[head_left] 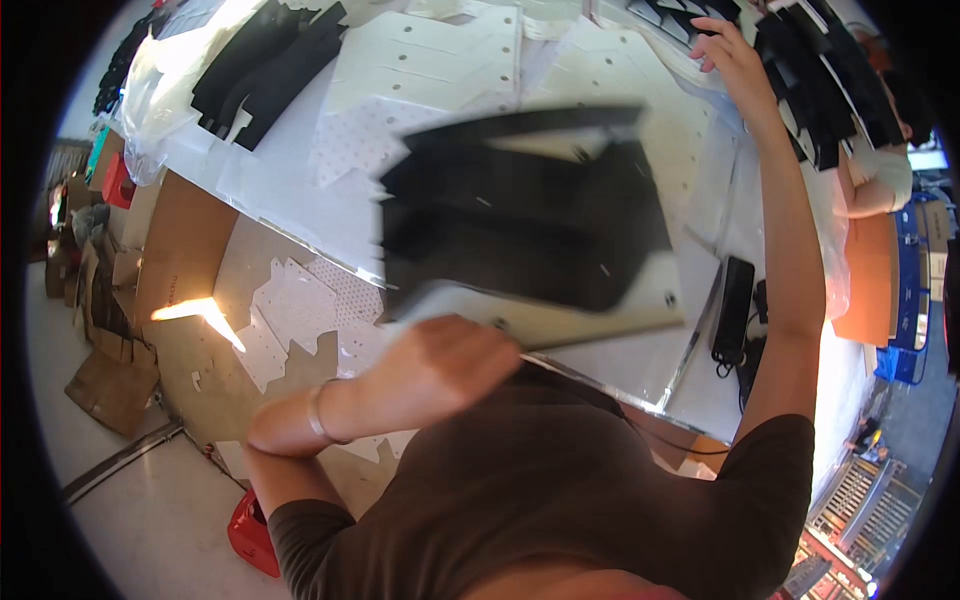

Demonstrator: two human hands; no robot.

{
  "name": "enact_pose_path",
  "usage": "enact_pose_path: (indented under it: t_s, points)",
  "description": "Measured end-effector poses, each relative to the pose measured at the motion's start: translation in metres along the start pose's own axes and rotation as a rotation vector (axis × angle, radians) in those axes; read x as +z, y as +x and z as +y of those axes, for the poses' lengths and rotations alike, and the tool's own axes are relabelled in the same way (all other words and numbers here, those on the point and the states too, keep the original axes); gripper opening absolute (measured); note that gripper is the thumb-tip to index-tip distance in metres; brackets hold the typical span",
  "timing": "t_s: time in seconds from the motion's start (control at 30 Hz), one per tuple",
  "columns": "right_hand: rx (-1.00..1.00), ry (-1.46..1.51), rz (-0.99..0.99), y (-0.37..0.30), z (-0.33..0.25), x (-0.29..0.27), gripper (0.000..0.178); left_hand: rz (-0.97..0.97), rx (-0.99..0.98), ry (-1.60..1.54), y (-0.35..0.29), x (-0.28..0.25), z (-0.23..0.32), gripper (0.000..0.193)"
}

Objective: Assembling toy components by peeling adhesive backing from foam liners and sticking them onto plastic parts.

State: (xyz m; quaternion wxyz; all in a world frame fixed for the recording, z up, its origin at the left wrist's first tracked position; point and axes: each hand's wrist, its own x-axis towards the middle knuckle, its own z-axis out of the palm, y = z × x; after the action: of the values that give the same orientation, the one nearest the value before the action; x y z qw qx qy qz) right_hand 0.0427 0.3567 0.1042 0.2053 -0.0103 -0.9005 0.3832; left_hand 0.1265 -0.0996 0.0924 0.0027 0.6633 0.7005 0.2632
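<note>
My left hand (pixel 455 360), a band on its wrist, is closed at the near left edge of a dark, flat, cut-out panel (pixel 520 225). The panel is tilted over the table and blurred by motion. Under its near edge shows a pale sheet (pixel 600 325) with small dark spots; whether the two are joined I cannot tell. At the far right my right hand (pixel 728 58) reaches out with its fingers apart, holding nothing. It is beside black cut pieces (pixel 680 15) at the table's far edge.
White perforated sheets (pixel 430 60) lie across the table. Black pieces are stacked at the far left (pixel 270 65) and right (pixel 810 85). A black power strip (pixel 735 300) lies near the right edge. White offcuts (pixel 295 300) lie below, left of the table, by a cardboard box (pixel 180 240).
</note>
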Motion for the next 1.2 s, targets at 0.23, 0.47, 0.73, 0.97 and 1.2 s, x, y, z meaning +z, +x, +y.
enact_pose_path:
  t_s: [0.23, 0.47, 0.73, 0.97, 1.2]
  points:
    - [0.055, -0.196, -0.213, -0.066, 0.03, 0.054, 0.01, -0.127, 0.134, -0.161, 0.011, 0.114, 0.034, 0.016]
    - [-0.146, -0.318, -0.237, -0.051, -0.005, 0.185, 0.017, 0.249, -0.18, 0.138, 0.08, 0.066, -0.07, 0.008]
    - [-0.066, -0.643, -0.434, -0.02, -0.031, 0.203, 0.028, 0.091, -0.156, 0.104, 0.075, 0.101, -0.188, 0.032]
    - [-0.062, -0.573, -0.43, -0.02, -0.02, 0.191, 0.024, 0.11, -0.134, 0.115, 0.078, 0.099, -0.181, 0.041]
    - [-0.218, -0.666, -0.384, -0.021, -0.023, 0.204, 0.02, 0.118, -0.181, 0.061, 0.068, 0.099, -0.177, 0.045]
